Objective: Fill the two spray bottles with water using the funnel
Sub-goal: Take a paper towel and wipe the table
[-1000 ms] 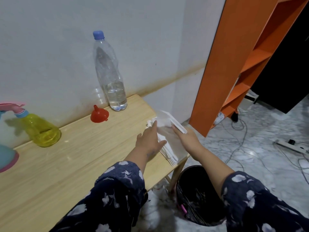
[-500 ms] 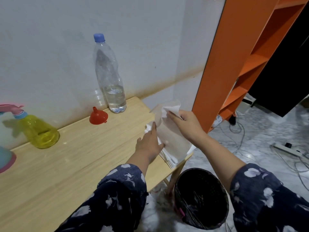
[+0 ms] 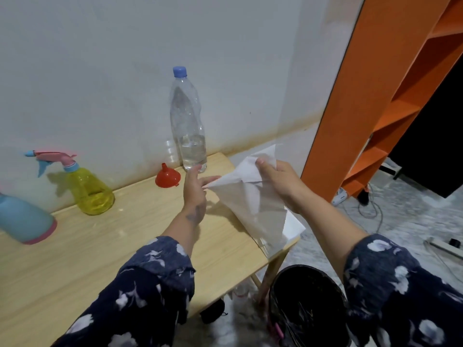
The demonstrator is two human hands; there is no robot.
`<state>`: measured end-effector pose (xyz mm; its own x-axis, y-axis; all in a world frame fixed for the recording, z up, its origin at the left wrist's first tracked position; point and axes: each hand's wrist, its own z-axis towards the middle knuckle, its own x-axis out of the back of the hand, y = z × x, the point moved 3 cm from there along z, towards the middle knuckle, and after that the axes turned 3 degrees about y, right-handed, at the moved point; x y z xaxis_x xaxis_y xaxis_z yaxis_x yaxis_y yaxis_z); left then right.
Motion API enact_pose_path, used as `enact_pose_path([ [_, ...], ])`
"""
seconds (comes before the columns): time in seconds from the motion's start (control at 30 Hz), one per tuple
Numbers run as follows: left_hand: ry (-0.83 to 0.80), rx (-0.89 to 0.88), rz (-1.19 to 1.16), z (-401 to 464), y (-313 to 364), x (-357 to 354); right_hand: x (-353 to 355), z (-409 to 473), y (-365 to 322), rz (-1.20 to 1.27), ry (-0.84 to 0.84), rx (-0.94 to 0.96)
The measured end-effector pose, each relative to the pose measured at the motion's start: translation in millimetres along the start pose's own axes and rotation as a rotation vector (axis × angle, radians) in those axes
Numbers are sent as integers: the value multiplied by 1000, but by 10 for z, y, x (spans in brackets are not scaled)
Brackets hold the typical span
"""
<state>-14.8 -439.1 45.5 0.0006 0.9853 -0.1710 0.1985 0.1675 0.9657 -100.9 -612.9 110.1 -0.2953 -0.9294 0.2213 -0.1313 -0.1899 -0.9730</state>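
So the table point(image 3: 105, 249) is under my grip, and the big change is the tissue point(image 3: 253, 196): a second ago both my hands were down on the stack point(image 3: 292, 227) at the table's right corner, and now one sheet is up in the air, peeled clear of the rest. My right hand point(image 3: 280, 181) has its top corner pinched, fingers curled round it, thumb on the front. My left hand point(image 3: 194, 194) has come off the stack and sits just left of the sheet, fingers loose and spread, and it looks like the fingertips are just touching the sheet's left corner. It's not really gripping anything.

Task stuff is all off to the left of my grip and untouched. The blue sprayer point(image 3: 25, 221) is furthest left, half out of view. The yellow sprayer point(image 3: 91, 194) is next to it with its pink trigger head on and a little liquid in the bottom, I think. The water bottle point(image 3: 189, 131) is just behind my left hand, capped, about a third full. The funnel point(image 3: 167, 177) sits upside down beside it.

My read is that this is a wipe-up step, either prep or cleanup. I can't tell how full the sprayers are. Bin point(image 3: 308, 306) is right below my right arm for the sheet after.
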Motion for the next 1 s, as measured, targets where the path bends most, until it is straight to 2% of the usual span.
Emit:
enact_pose_path([
  [0.13,-30,-14,138,-65,260,252,-292,61,-153,47,-54,1],
  [0.27,-125,258,290,-300,325,639,-699,31,-326,111,-181,-36],
  [0.37,-208,397,216,-388,261,998,-1057,-58,-452,169,-268,-58],
  [0.57,-145,351,1,-690,354,1703,-1809,-342,-657,304,-478,-78],
  [0.67,-21,301,-129,-919,458,2105,-2148,-416,-710,309,-533,-84],
  [0.77,223,137,-178,-1029,525,2526,-2423,-464,-674,242,-562,-91],
  [0.87,440,-38,47,-1067,537,2911,-2684,-467,-503,35,-535,-77],
  [1.0,534,-129,387,-1012,410,3208,-2988,-469,-291,-166,-465,-4],
])
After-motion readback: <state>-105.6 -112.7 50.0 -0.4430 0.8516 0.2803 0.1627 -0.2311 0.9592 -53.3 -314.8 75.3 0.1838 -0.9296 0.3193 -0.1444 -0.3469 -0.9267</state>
